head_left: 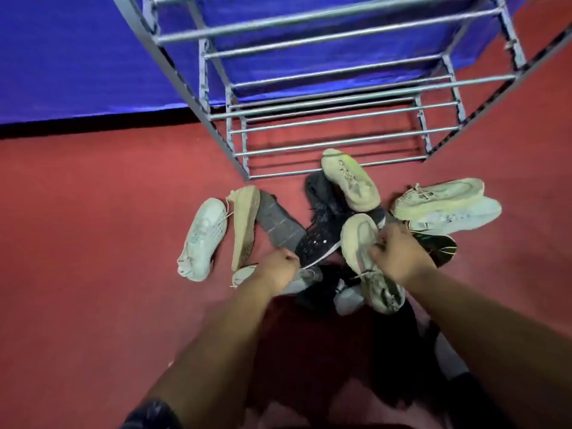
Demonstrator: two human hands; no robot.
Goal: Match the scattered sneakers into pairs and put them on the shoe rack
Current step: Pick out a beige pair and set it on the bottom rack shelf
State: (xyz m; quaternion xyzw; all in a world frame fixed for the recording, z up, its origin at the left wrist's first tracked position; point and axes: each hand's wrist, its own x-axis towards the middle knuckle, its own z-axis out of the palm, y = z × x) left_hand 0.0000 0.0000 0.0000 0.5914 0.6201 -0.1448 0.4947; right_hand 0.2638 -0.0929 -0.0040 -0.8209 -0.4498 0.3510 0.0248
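Several sneakers lie in a heap on the red floor in front of a grey metal shoe rack (334, 140) whose bars hold nothing. My right hand (399, 253) is shut on a beige sneaker (360, 243) in the middle of the heap. My left hand (277, 269) is closed low on the heap, over a grey sneaker (301, 280); its grip is partly hidden. A black speckled sneaker (318, 233) lies between my hands. Another beige sneaker (351, 179) rests against the rack's lowest bar. A pale mint sneaker (202, 238) lies at the left.
A tan sneaker on its side (246, 224) and a grey sole (278, 222) lie left of the heap. Two light sneakers (445, 202) and a black one with yellow lines (438, 244) lie on the right. A blue sheet (77, 57) hangs behind the rack.
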